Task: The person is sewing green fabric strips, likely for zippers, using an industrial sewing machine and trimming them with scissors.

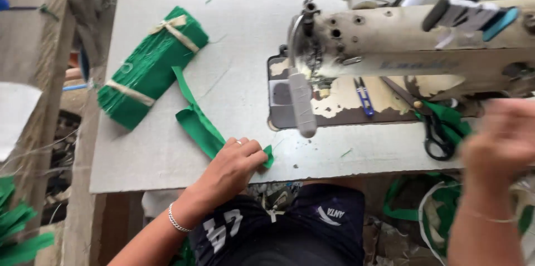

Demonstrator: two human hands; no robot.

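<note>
Where the near edge of the desk (167,160) meets the person's lap, a folded green fabric strip (198,124) lies flat, its near end pinned under the left hand (234,168). That hand is curled, knuckles up, fingers pressed down on the cloth so that only a small green corner shows past them on the side toward the other hand. A ring sits on one finger and a thin silver bracelet (177,220) circles the wrist. From the left hand the strip runs away and outward, its narrow tail reaching a bundle of green fabric pieces (150,68) tied with two pale bands, which lies well beyond that hand.

The right hand (499,143) is raised near the desk's edge and blurred; whether it is spread or clenched cannot be told, and nothing can be seen in it. Just beside it, toward the left hand, black scissors (437,135) rest on the desk against a scrap of green cloth. Between and beyond the two hands stands a worn cream sewing machine (401,34), with small blue thread snips (365,97) on its chipped base plate.
</note>
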